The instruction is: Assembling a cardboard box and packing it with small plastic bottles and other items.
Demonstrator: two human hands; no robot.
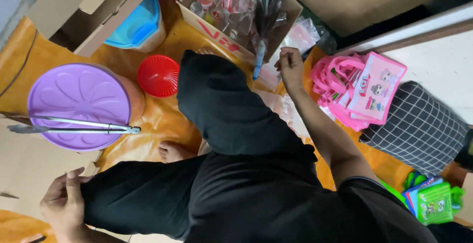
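Sitting on a crinkly orange sheet
right hand [290, 65] fingers pinching clear plastic bags [276, 83] beside the cardboard box [221, 38]; left hand [64, 203] fingers loosely curled, holding nothing

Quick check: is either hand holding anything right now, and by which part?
The left hand rests empty on the knee. The right hand reaches toward clear plastic bags; whether its fingers pinch one cannot be told.

tongs [74, 125]: across the lid [79, 97] of the tub, left of the knee
small lid [158, 75]: on the floor between tub and knee
box [236, 21]: beyond the knee, cups inside
right hand [290, 65]: just right of the box
bags [362, 90]: right of that hand, cushion [416, 127] beside them
left hand [64, 206]: near left, on cardboard [24, 169]
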